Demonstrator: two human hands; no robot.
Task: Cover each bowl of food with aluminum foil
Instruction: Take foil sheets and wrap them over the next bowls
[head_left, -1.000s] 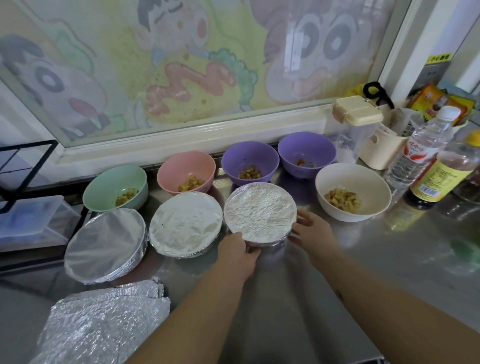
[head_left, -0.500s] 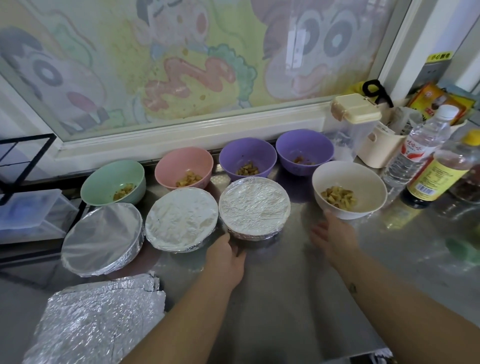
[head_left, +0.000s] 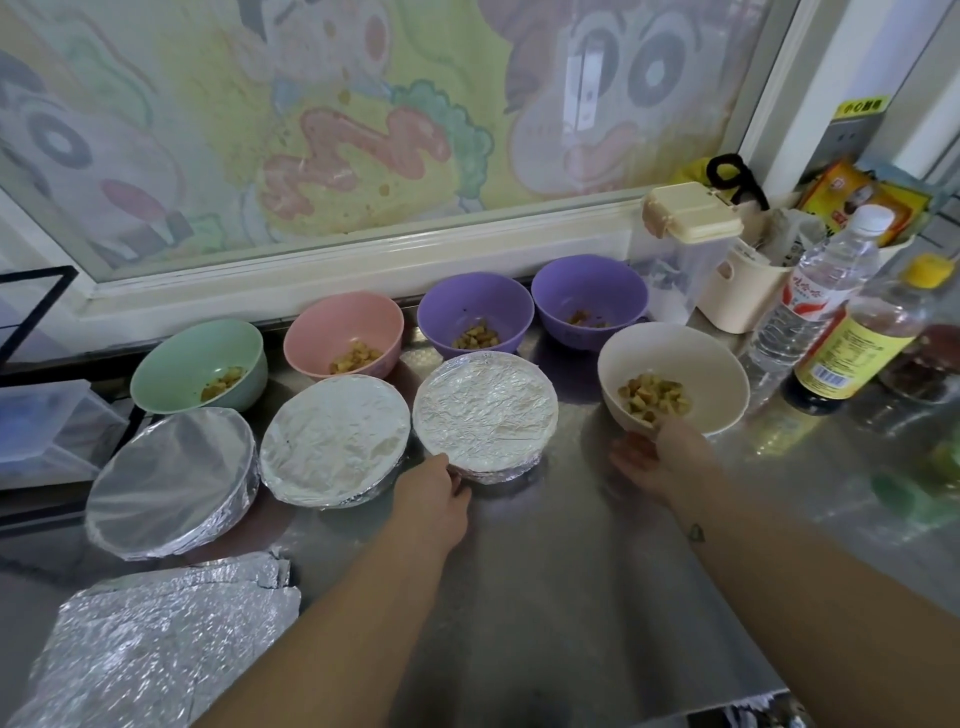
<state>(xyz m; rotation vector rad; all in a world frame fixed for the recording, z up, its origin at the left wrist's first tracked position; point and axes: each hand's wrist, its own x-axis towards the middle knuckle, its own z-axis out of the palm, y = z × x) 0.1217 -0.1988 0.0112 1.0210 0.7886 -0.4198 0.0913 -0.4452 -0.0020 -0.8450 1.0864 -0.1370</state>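
Note:
Three foil-covered bowls stand in the front row: left (head_left: 171, 478), middle (head_left: 335, 436), right (head_left: 485, 410). My left hand (head_left: 434, 493) holds the near edge of the right one, thumb at its rim. My right hand (head_left: 660, 457) grips the near rim of an uncovered white bowl (head_left: 675, 353) holding diced food. Behind stand uncovered green (head_left: 197, 358), pink (head_left: 343, 327) and two purple bowls (head_left: 475, 301) (head_left: 589, 286), each with a little food. A stack of foil sheets (head_left: 156, 639) lies at the front left.
The steel counter (head_left: 571, 571) ends in a front edge at the bottom right. At the right stand a water bottle (head_left: 826, 291), a yellow-labelled bottle (head_left: 862, 338), a cream caddy (head_left: 743, 296) and a lidded clear container (head_left: 691, 218). A painted window runs along the back.
My right hand left the third foil-covered bowl and moved right to the white bowl's near rim. My left hand stayed at the foil-covered bowl's edge.

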